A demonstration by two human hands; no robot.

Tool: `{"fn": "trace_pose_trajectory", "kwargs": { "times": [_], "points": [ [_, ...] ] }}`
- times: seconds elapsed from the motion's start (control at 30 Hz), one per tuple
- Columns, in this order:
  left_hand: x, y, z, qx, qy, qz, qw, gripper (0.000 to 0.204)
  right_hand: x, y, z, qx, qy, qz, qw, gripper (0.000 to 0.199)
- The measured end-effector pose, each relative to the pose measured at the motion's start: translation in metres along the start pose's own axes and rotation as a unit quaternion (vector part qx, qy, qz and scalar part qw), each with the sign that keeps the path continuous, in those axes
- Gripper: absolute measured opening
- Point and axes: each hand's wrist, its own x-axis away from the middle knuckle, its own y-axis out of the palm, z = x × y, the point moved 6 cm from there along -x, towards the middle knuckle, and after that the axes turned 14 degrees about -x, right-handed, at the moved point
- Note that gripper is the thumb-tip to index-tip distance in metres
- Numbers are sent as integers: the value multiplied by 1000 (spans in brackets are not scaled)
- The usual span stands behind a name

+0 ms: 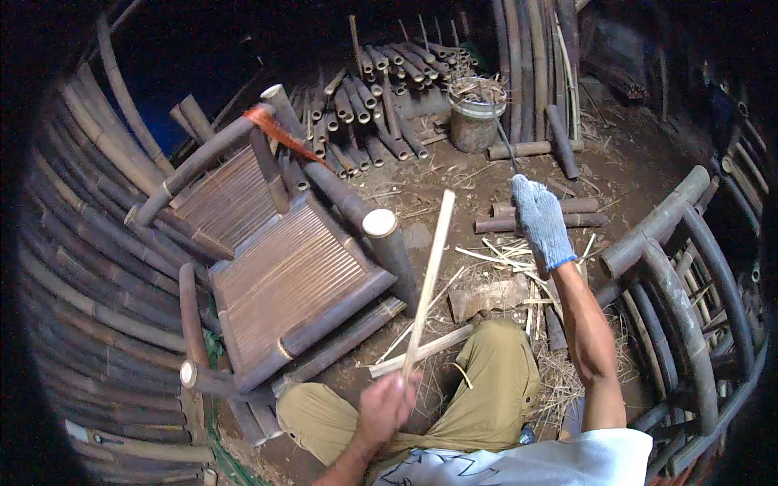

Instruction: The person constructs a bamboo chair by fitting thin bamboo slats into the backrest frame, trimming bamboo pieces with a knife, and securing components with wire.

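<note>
Head view: the left hand (389,402), at near centre, has its fingers closed around the lower end of a pale split strip (429,279). The strip stands free of the hand, tilted, its upper end leaning far and right. The right hand (538,223), in a grey knitted glove with blue cuff, is farther off to the right, fingers wrapped on a dark narrow tool (505,139) that points far; the tool's handle is hidden. Strip and tool are apart. To the left sits a bamboo chair (296,271); on the far side, a bucket (476,130) filled with shavings.
</note>
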Motion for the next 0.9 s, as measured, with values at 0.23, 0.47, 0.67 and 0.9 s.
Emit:
{"fn": "trace_pose_trajectory", "kwargs": {
  "times": [0.23,0.47,0.67,0.9],
  "points": [
    [-76,-12,76,98,95,40,990,28,84,46,-89,3,-43,-145,988,42],
    [-79,6,78,72,74,28,994,28,102,58,-94,29,-51,-202,978,49],
    [-56,16,52,53,42,15,998,44,74,51,-70,84,-40,-136,986,46],
    [2,16,17,-64,19,-54,996,42,-6,-8,33,86,4,-1,996,47]
  ]
}}
